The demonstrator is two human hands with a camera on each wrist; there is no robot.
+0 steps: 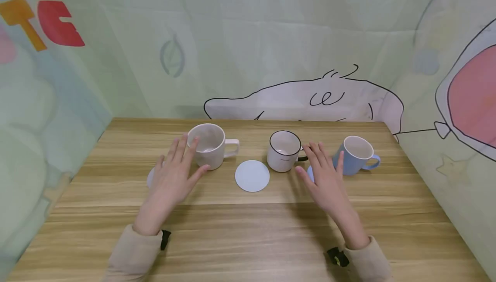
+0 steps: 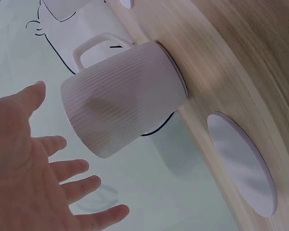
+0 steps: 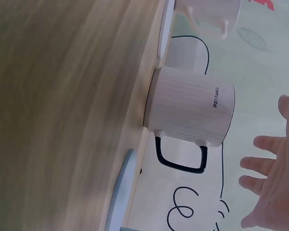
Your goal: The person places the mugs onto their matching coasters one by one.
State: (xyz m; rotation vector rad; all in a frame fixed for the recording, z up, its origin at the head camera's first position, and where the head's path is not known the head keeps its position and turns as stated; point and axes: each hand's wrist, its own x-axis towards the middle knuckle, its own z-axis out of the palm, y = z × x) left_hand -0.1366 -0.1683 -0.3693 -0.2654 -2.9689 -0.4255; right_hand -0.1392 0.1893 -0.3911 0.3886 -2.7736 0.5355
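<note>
The big white cup [image 1: 215,158], toward the left at the bench's [image 1: 248,239] far side, looks hard and easy to break, so hold its handle [image 1: 232,141], while the left grip [image 1: 172,176] and right grip [image 1: 328,185] are empty, fingers apart

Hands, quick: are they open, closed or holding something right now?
Left hand: open, fingers spread, holding nothing, near the ribbed mug.
Right hand: open, holding nothing, near the black-handled mug.

The 3 mugs [image 1: 280,162] look ceramic (1 finely ribbed outside), the discs [image 1: 252,176] smooth and matt, the table [image 1: 248,239] wood-grained.
</note>
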